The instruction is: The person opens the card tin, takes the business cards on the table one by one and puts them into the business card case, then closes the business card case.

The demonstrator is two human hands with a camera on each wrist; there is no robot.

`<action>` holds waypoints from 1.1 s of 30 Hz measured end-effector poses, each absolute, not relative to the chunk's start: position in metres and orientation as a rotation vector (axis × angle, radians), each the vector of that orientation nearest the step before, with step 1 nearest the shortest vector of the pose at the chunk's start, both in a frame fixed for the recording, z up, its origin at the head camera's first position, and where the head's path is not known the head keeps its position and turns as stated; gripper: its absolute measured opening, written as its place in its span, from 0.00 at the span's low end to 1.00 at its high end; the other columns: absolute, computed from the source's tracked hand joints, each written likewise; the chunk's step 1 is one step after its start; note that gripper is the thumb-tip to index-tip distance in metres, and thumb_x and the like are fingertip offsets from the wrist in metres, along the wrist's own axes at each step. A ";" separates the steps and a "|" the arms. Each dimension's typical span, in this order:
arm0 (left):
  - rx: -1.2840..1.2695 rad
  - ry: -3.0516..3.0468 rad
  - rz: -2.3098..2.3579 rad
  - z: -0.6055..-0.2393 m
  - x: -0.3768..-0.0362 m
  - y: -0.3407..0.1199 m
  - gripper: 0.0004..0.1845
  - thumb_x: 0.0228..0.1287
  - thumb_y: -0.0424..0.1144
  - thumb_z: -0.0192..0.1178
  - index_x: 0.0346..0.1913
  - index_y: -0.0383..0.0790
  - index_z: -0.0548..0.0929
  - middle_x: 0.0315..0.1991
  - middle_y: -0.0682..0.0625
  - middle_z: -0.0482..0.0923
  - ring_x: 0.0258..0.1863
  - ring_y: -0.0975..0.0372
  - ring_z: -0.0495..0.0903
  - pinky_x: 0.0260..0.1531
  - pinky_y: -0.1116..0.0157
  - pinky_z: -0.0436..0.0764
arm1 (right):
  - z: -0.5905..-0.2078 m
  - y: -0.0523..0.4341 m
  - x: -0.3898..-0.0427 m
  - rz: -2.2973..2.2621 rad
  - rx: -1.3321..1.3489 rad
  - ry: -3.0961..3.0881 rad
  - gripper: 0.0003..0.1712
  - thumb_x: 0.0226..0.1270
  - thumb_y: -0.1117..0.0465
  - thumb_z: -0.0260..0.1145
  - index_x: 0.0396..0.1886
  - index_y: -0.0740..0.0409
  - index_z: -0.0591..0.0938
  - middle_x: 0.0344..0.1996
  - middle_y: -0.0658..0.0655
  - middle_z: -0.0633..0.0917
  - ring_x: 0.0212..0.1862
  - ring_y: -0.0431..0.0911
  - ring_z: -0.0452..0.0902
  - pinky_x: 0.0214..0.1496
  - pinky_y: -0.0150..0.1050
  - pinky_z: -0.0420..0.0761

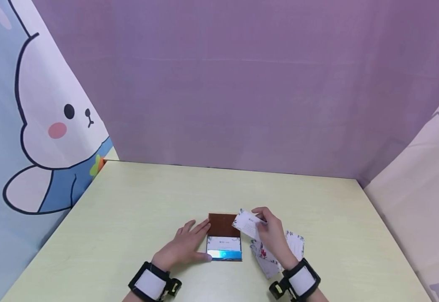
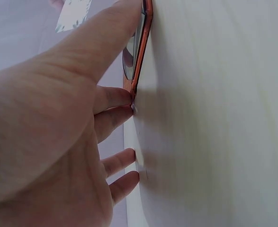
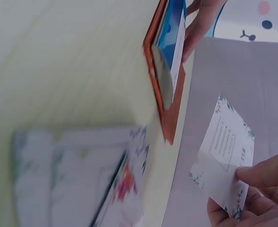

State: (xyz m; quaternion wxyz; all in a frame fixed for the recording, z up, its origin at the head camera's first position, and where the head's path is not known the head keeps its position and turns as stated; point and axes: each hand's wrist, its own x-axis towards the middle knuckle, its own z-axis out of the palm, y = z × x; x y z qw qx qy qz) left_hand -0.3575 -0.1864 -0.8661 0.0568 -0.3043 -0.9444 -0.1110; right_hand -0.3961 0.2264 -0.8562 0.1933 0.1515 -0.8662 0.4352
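A small card case (image 1: pixel 223 226) lies open on the table, its brown flap at the far side and a shiny metallic panel nearest me. A white printed card sits in it. My left hand (image 1: pixel 183 248) rests at the case's left side with fingers spread, thumb and fingertips at its edge. Up off the table, my right hand (image 1: pixel 274 238) pinches a white card (image 3: pixel 224 151) with leafy corners between thumb and fingers. This card is tilted, beside the flap's upper right corner in the head view. Below that hand lie several loose floral cards (image 3: pixel 82 175), partly hidden by the forearm in the head view.
The pale wooden table (image 1: pixel 147 188) runs back to a purple curtain (image 1: pixel 234 92). A cloth with a cartoon animal (image 1: pixel 61 134) hangs at the left, and a light cloth (image 1: pixel 423 188) at the right.
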 end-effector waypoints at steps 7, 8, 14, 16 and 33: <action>-0.891 -2.865 -0.309 -0.857 -0.353 -0.182 0.64 0.27 0.83 0.50 0.71 0.63 0.38 0.73 0.64 0.30 0.70 0.54 0.19 0.58 0.31 0.37 | -0.781 0.185 -0.367 1.258 0.540 -2.435 0.25 0.61 0.62 0.61 0.52 0.27 0.73 0.42 0.32 0.80 0.42 0.32 0.76 0.34 0.34 0.78; -0.889 -2.867 -0.306 -0.855 -0.352 -0.181 0.64 0.27 0.83 0.50 0.71 0.63 0.38 0.73 0.64 0.30 0.70 0.54 0.19 0.58 0.31 0.38 | -0.777 0.181 -0.366 1.246 0.549 -2.438 0.24 0.61 0.61 0.61 0.51 0.26 0.73 0.41 0.31 0.80 0.40 0.31 0.76 0.31 0.32 0.77; -0.868 -2.884 -0.329 -0.844 -0.348 -0.180 0.64 0.25 0.84 0.48 0.71 0.64 0.38 0.73 0.65 0.30 0.70 0.55 0.20 0.58 0.31 0.38 | -0.787 0.158 -0.371 1.321 0.615 -2.409 0.23 0.60 0.61 0.63 0.49 0.28 0.75 0.40 0.37 0.82 0.36 0.34 0.76 0.26 0.37 0.76; -0.856 -2.894 -0.350 -0.840 -0.347 -0.179 0.64 0.25 0.84 0.48 0.71 0.64 0.38 0.73 0.66 0.30 0.70 0.56 0.20 0.59 0.32 0.39 | -0.786 0.150 -0.370 1.367 0.634 -2.415 0.23 0.59 0.61 0.64 0.49 0.30 0.76 0.39 0.40 0.83 0.36 0.37 0.76 0.26 0.37 0.76; -0.831 -2.930 -0.407 -0.794 -0.325 -0.172 0.63 0.25 0.83 0.49 0.70 0.66 0.38 0.72 0.69 0.31 0.71 0.54 0.25 0.61 0.34 0.41 | -0.786 0.122 -0.356 1.290 0.708 -2.484 0.14 0.63 0.50 0.60 0.47 0.26 0.75 0.38 0.31 0.80 0.41 0.30 0.76 0.39 0.31 0.81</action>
